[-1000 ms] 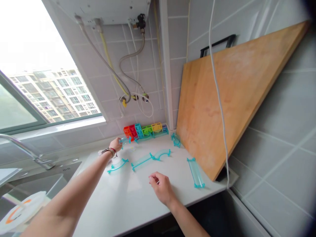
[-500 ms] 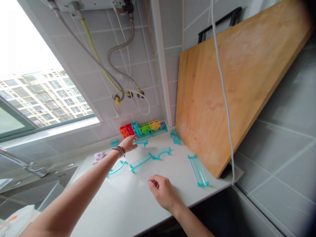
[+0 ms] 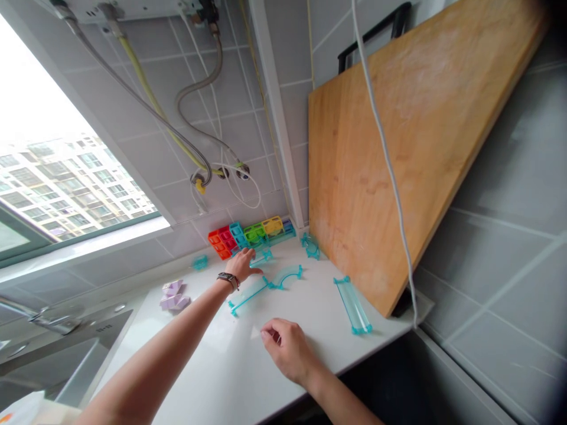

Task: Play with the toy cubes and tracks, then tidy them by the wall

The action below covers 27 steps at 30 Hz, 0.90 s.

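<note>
My left hand, wearing a wristband, reaches over the counter with thumb and fingers apart. Its fingertips are at a clear teal track piece, partly covered by the hand; I cannot tell whether they touch. Just in front lie a straight teal track piece and a curved one, end to end. My right hand hovers low or rests near the counter's front, fingers loosely curled, with nothing visible in them. A straight clear teal channel lies off to its right.
Red, blue, green and yellow frame blocks line the back wall. Purple blocks lie at left, near the sink. A big wooden board leans at right behind a hanging white cable. Another teal piece sits by its foot.
My left hand has moved right and a little nearer, its thumb now spread. The forearm now covers a curved teal piece, while the purple blocks show more. The right hand stays almost still.
</note>
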Each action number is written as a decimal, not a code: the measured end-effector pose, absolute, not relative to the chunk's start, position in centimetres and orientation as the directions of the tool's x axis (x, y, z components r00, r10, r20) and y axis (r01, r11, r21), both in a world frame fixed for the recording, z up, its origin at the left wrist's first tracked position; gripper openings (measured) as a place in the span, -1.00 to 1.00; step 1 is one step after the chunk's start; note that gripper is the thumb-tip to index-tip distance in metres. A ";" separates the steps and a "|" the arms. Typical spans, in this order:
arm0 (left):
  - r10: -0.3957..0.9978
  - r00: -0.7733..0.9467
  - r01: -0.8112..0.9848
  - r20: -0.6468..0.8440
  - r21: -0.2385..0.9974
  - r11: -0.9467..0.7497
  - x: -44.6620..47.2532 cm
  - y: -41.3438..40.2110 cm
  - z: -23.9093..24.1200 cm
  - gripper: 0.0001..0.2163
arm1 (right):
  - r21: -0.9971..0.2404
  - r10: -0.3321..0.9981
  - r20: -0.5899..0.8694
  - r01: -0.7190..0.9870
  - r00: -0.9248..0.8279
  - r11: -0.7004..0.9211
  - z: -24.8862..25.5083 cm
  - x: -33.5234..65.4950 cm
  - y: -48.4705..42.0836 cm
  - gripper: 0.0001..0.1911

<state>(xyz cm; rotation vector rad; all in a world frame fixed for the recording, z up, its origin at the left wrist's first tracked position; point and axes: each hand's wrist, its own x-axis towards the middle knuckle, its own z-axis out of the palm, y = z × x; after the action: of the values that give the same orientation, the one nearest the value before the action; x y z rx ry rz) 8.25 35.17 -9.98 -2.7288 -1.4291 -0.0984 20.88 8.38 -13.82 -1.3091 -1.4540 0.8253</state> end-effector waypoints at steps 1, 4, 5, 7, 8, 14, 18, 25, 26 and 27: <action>0.812 0.578 0.816 0.086 -0.027 -0.578 8.2 35.0 -10.1 -0.54 | -0.929 0.975 0.218 0.315 0.050 0.192 -13.8 20.9 8.4 -0.82; 0.789 0.609 0.793 0.080 -0.033 -0.608 8.0 34.7 -10.2 -0.64 | -0.926 0.976 0.214 0.326 0.039 0.190 -13.6 20.9 8.3 -0.83; 0.783 0.618 0.786 0.074 -0.035 -0.617 8.0 34.6 -10.1 -0.70 | -0.925 0.977 0.211 0.330 0.037 0.188 -13.6 20.9 8.3 -0.83; 0.777 0.627 0.779 0.061 -0.038 -0.626 8.1 34.5 -10.0 -0.78 | -0.922 0.978 0.208 0.339 0.029 0.186 -13.6 20.8 8.3 -0.83; 0.776 0.628 0.778 0.056 -0.039 -0.627 8.2 34.5 -10.0 -0.78 | -0.921 0.978 0.207 0.343 0.026 0.186 -13.7 20.8 8.3 -0.83; 0.779 0.626 0.780 0.028 -0.030 -0.626 11.3 35.5 -10.3 -0.78 | -0.919 0.983 0.182 0.359 0.012 0.166 -13.8 20.8 8.3 -0.83; 0.780 0.625 0.780 0.029 -0.025 -0.625 14.7 36.6 -10.7 -0.74 | -0.918 0.985 0.173 0.364 0.010 0.158 -13.6 20.9 8.2 -0.83; 0.796 0.605 0.796 0.018 -0.031 -0.605 19.1 38.0 -11.1 -0.72 | -0.920 0.988 0.154 0.364 -0.007 0.146 -13.5 20.9 8.2 -0.85; 0.799 0.601 0.799 0.014 -0.032 -0.601 19.5 38.1 -11.1 -0.72 | -0.920 0.989 0.149 0.365 -0.016 0.145 -13.4 21.0 8.1 -0.85; 0.801 0.598 0.801 0.010 -0.031 -0.598 19.7 38.3 -11.1 -0.72 | -0.919 0.989 0.144 0.367 -0.026 0.144 -13.3 21.0 8.1 -0.85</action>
<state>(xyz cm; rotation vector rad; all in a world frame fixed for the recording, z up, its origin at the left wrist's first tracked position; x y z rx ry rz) 19.74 38.32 -11.13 -2.7796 -1.3933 0.0076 21.02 8.12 -13.29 -1.3632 -1.5441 0.8943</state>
